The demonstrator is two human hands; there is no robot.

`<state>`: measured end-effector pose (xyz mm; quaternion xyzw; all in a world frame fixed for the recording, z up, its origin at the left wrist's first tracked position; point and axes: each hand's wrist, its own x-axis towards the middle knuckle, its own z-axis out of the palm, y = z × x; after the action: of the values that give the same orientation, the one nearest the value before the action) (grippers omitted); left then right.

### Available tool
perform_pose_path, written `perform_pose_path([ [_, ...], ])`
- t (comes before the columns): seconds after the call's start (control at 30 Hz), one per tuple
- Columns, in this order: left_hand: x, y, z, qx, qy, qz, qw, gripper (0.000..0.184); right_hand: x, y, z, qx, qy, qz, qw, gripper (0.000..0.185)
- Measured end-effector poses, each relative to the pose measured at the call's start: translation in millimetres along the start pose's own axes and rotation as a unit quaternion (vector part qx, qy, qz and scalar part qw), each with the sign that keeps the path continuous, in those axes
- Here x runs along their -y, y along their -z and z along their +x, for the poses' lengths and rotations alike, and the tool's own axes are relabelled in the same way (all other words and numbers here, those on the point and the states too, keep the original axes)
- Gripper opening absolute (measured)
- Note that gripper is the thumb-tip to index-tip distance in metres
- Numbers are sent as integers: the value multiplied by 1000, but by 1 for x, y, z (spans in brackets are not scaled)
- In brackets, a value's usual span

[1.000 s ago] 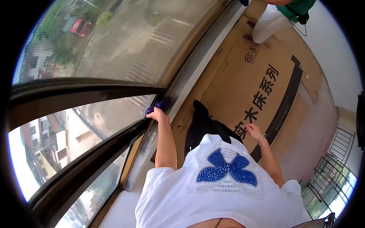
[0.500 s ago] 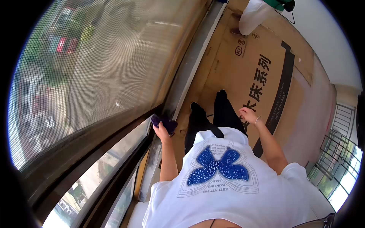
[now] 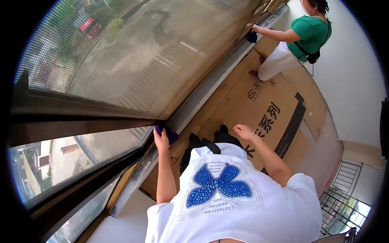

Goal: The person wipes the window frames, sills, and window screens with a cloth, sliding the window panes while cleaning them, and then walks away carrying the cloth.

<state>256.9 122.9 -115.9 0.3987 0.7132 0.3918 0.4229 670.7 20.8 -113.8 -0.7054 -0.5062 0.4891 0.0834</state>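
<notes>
Head view, looking down: my left hand (image 3: 161,139) is out at the window, gripping a bunched purple cloth (image 3: 173,137). My thumb and fingers close on its near edge, though I can't make out every fingertip against the dark folds. The cloth sits at the corner where a long dark-brown window rail (image 3: 81,130) ends beside a rough grey sill (image 3: 190,107), and most of its bulk spills past my fingers toward the room.

My right hand (image 3: 243,132) hangs in front of me, over the floor, its fingers bent loosely inward; I can't tell whether the tips touch one another. A thin pale bracelet (image 3: 253,136) circles that wrist. Below lies a wide sheet of brown cardboard (image 3: 227,101), printed with large black characters and crossed by a black printed band (image 3: 289,129). Across my loose white T-shirt (image 3: 283,206) spreads a spotted blue butterfly print (image 3: 219,184).

Left of my arm, a grey mesh screen (image 3: 121,69) fills the upper part of the window, with buildings and greenery outside. Farther along the same sill, a co-worker in a short-sleeved green top (image 3: 311,32) and white trousers (image 3: 277,62) reaches to the window, one hand (image 3: 254,28) just above a dark-blue cloth (image 3: 252,37).
</notes>
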Motion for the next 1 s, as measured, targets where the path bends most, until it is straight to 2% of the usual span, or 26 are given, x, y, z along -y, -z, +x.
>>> perform_pose_path([
  [0.13, -9, -7, -6, -20, 1, 7, 1000, 36, 5, 16, 1, 2, -10, 15, 1000, 27],
  [0.33, -10, -12, -4, -37, -5, 62, 997, 35, -28, 14, -6, 2, -17, 12, 1000, 30],
  [0.4, -24, -13, -5, -37, 0, 155, 987, 35, -22, 21, -19, 24, -89, -17, 996, 31],
  [0.53, -31, -20, -7, -71, 0, 226, 972, 35, -57, 19, -25, 13, -78, -50, 996, 27],
  [0.67, -39, -29, -8, -97, -25, 283, 954, 38, -87, 28, -20, 59, -122, 7, 991, 25],
  [0.8, -49, -35, -9, -104, -1, 290, 952, 38, -98, 39, -14, 35, -223, 83, 971, 23],
  [0.93, -53, -48, -13, -147, 8, 274, 950, 27, -114, 48, -4, 51, -173, 112, 977, 24],
  [1.0, -56, -54, -15, -158, 20, 247, 956, 26, -84, 61, -7, 73, -145, 14, 987, 24],
])
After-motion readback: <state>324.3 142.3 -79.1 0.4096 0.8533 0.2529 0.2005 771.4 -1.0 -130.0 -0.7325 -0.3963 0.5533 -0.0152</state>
